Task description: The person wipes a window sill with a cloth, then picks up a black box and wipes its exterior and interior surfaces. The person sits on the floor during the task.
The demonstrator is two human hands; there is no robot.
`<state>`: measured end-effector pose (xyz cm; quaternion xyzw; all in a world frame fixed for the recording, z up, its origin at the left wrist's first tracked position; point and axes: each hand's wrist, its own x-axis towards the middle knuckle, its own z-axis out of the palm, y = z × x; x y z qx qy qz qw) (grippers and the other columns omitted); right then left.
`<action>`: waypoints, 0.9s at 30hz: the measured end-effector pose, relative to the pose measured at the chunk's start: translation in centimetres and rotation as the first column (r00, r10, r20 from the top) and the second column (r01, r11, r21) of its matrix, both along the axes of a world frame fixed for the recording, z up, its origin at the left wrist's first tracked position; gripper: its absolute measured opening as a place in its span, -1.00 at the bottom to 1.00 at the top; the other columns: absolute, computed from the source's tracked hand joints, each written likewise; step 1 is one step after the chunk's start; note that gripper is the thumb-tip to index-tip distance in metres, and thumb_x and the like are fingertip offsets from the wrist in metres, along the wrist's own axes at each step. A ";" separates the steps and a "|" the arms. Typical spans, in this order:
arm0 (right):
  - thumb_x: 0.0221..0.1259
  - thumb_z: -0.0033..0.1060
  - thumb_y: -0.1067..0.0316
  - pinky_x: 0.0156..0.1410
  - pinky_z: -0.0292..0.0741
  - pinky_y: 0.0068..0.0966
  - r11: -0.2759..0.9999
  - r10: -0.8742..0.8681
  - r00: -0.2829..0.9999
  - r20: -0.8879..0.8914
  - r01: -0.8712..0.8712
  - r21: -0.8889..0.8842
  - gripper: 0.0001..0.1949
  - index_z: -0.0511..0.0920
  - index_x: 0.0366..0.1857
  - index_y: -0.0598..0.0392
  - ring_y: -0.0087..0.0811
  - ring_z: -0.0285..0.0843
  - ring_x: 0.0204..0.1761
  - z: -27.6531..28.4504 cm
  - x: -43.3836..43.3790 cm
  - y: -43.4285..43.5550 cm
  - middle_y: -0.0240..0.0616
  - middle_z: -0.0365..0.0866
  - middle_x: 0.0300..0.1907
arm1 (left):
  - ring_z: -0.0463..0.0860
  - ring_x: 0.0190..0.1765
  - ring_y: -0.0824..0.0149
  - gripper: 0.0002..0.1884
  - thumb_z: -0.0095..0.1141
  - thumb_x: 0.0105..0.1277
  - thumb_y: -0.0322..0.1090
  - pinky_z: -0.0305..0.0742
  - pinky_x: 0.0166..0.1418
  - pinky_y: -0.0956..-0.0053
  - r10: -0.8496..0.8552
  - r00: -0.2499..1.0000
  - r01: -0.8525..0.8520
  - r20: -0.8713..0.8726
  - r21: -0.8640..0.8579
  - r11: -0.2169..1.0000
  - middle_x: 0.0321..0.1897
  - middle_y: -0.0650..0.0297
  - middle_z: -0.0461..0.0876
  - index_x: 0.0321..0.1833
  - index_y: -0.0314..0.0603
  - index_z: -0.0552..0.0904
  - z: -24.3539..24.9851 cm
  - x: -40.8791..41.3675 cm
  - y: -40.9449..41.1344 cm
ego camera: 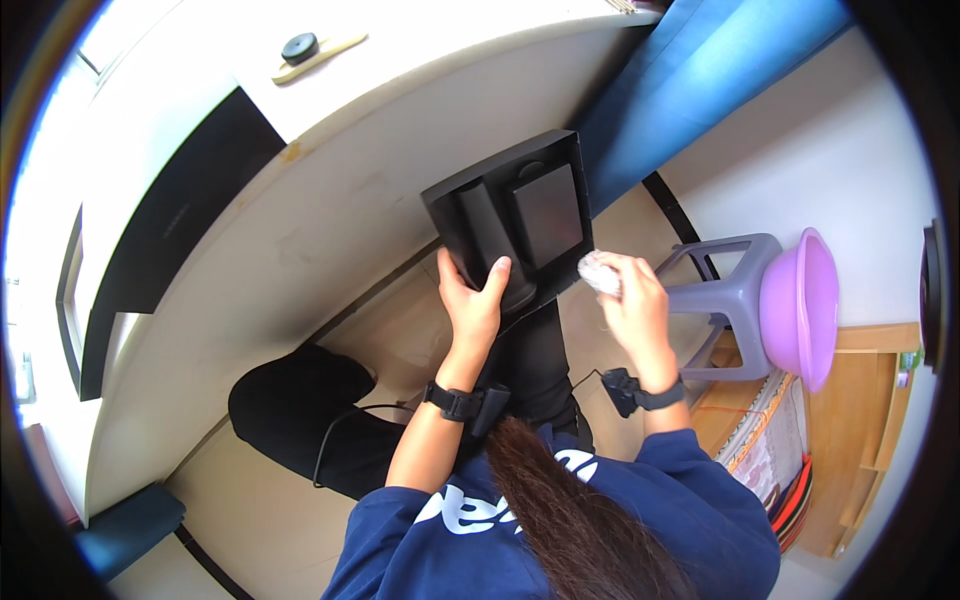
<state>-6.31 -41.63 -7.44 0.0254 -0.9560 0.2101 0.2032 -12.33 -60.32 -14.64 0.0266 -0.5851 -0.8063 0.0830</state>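
Observation:
My left hand point(472, 296) grips the near edge of a black box tray point(480, 217) and holds it tilted above my lap. Its thumb reaches over the rim. Inside the tray are a long rounded trough and a raised rectangular section point(550, 214) with a dull sheen. Just right of the tray, my right hand point(634, 296) pinches a crumpled white wad point(600, 274), perhaps tissue or cloth. A small gap seems to separate the wad from the tray's right edge.
A white windowsill point(420, 37) curves ahead, bearing a black flat item point(191, 187), and a round black lid point(300, 48) by a pale wooden strip point(322, 58). Blue curtain point(675, 82) hangs at right. A purple basin point(799, 307) rests against a grey plastic stool point(731, 300).

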 end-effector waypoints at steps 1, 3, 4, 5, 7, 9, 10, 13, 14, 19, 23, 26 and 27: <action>0.00 0.30 0.58 -0.13 0.62 -0.28 0.997 -0.057 0.996 0.063 0.053 0.056 -0.69 0.57 -0.13 0.04 -0.13 0.65 -0.18 -1.3 -0.3 -0.3 -0.23 0.71 -0.24 | 0.61 -0.02 0.37 -0.54 0.41 0.23 -0.30 0.49 0.16 0.43 -0.034 0.999 0.035 0.029 -0.051 0.998 -0.09 0.16 0.67 0.08 -0.33 0.47 -0.4 0.0 0.0; 0.00 0.31 0.57 -0.16 0.61 -0.25 0.996 -0.076 0.997 0.003 0.076 0.041 -0.71 0.56 -0.16 0.04 -0.11 0.64 -0.21 -3.6 -0.8 -1.4 -0.21 0.70 -0.29 | 0.63 -0.06 0.39 -0.54 0.43 0.21 -0.31 0.52 0.11 0.43 -0.018 0.998 0.021 0.061 -0.051 0.998 -0.12 0.15 0.69 0.06 -0.34 0.49 -0.7 -0.2 0.6; 0.01 0.32 0.56 -0.16 0.60 -0.23 0.997 -0.073 0.997 0.010 0.073 0.009 -0.73 0.55 -0.17 0.05 -0.09 0.64 -0.22 -4.2 -0.8 -2.0 -0.19 0.69 -0.30 | 0.63 -0.06 0.39 -0.53 0.43 0.21 -0.31 0.52 0.10 0.43 -0.020 0.995 0.026 0.096 -0.063 0.998 -0.11 0.15 0.69 0.05 -0.35 0.49 -0.4 -0.3 0.7; 0.01 0.33 0.57 -0.16 0.60 -0.21 0.998 -0.060 0.998 0.031 0.061 -0.027 -0.73 0.55 -0.18 0.06 -0.06 0.64 -0.22 -4.7 -0.8 -2.6 -0.17 0.69 -0.32 | 0.63 -0.06 0.39 -0.53 0.44 0.20 -0.31 0.53 0.10 0.44 -0.023 0.991 0.033 0.131 -0.074 0.997 -0.11 0.15 0.69 0.05 -0.35 0.49 -0.1 -0.4 0.8; 0.00 0.33 0.58 -0.16 0.60 -0.20 0.989 0.000 0.999 0.042 0.006 -0.148 -0.73 0.54 -0.19 0.08 -0.03 0.63 -0.23 -5.3 -0.2 -4.0 -0.14 0.68 -0.31 | 0.63 -0.07 0.36 -0.53 0.43 0.21 -0.29 0.53 0.08 0.43 -0.012 0.990 0.025 0.140 -0.092 0.995 -0.12 0.13 0.69 0.05 -0.36 0.49 0.0 -0.7 0.7; -0.05 0.33 0.61 -0.09 0.62 -0.24 0.953 0.075 0.993 0.096 -0.044 -0.299 -0.69 0.54 -0.17 0.13 0.00 0.68 -0.19 -5.1 1.1 -5.1 -0.08 0.68 -0.26 | 0.63 -0.07 0.35 -0.54 0.41 0.23 -0.29 0.53 0.08 0.43 0.010 0.989 -0.003 0.146 -0.052 0.999 -0.11 0.12 0.68 0.06 -0.36 0.49 -0.9 -1.1 0.5; -0.06 0.34 0.61 -0.06 0.63 -0.27 0.906 0.165 0.980 0.107 -0.108 -0.409 -0.68 0.55 -0.15 0.13 -0.01 0.70 -0.16 -4.6 1.8 -5.8 -0.08 0.69 -0.24 | 0.62 -0.05 0.34 -0.55 0.37 0.27 -0.28 0.52 0.10 0.42 0.018 0.982 -0.015 0.188 -0.015 1.000 -0.08 0.12 0.66 0.08 -0.38 0.49 -1.1 -1.1 0.3; -0.05 0.44 0.57 0.07 0.63 -0.39 0.699 0.416 0.886 0.203 -0.169 -0.695 -0.65 0.55 -0.13 0.18 -0.26 0.76 -0.10 -3.1 2.8 -5.7 -0.15 0.74 -0.12 | 0.62 -0.01 0.30 -0.53 0.35 0.29 -0.30 0.52 0.13 0.41 0.024 0.959 -0.068 0.282 0.148 0.987 -0.01 0.11 0.63 0.15 -0.38 0.47 -1.6 -1.1 0.0; -0.05 0.45 0.56 0.09 0.62 -0.41 0.681 0.399 0.900 0.175 -0.163 -0.714 -0.65 0.55 -0.13 0.19 -0.32 0.75 -0.09 -2.9 2.7 -5.2 -0.16 0.75 -0.11 | 0.62 0.00 0.30 -0.52 0.34 0.29 -0.30 0.52 0.14 0.41 0.003 0.960 -0.047 0.282 0.150 0.988 -0.01 0.11 0.63 0.17 -0.38 0.46 -1.8 -1.0 -0.2; -0.01 0.27 0.57 0.21 0.55 -0.41 0.529 0.248 0.968 0.041 -0.100 -0.843 -0.65 0.54 -0.07 0.21 -0.34 0.67 0.07 -2.2 1.3 -0.7 -0.08 0.69 0.05 | 0.64 0.03 0.28 -0.47 0.32 0.31 -0.30 0.52 0.17 0.41 -0.213 0.905 0.114 0.369 0.272 0.956 0.03 0.09 0.63 0.25 -0.39 0.42 -1.2 -1.2 -2.3; 0.11 0.22 0.27 0.25 0.54 -0.36 0.212 0.265 0.960 0.088 0.031 -0.977 -0.65 0.49 -0.04 0.18 -0.30 0.61 0.10 -2.0 0.2 3.2 0.11 0.51 0.23 | 0.68 -0.01 0.27 -0.44 0.27 0.32 -0.27 0.61 0.08 0.38 -0.448 0.791 0.255 0.416 0.442 0.860 0.04 0.07 0.65 0.31 -0.37 0.42 0.6 -1.3 -5.0; 0.18 0.19 0.15 0.24 0.57 -0.31 -0.108 0.366 0.931 -0.005 0.037 -0.993 -0.65 0.50 -0.04 0.14 -0.24 0.61 0.14 -2.4 0.0 4.7 0.12 0.46 0.29 | 0.69 -0.04 0.29 -0.41 0.25 0.32 -0.26 0.63 0.03 0.38 -0.457 0.769 0.274 0.448 0.414 0.868 0.02 0.09 0.65 0.35 -0.34 0.41 2.2 -0.9 -6.0; 0.21 0.15 0.15 0.26 0.57 -0.28 -0.243 0.404 0.911 -0.085 0.017 -0.970 -0.66 0.52 -0.04 0.13 -0.19 0.60 0.17 -2.5 -0.3 4.7 0.12 0.44 0.32 | 0.69 -0.04 0.29 -0.41 0.25 0.31 -0.26 0.63 0.03 0.39 -0.450 0.769 0.284 0.454 0.389 0.877 0.02 0.10 0.65 0.36 -0.34 0.41 2.5 -0.8 -6.3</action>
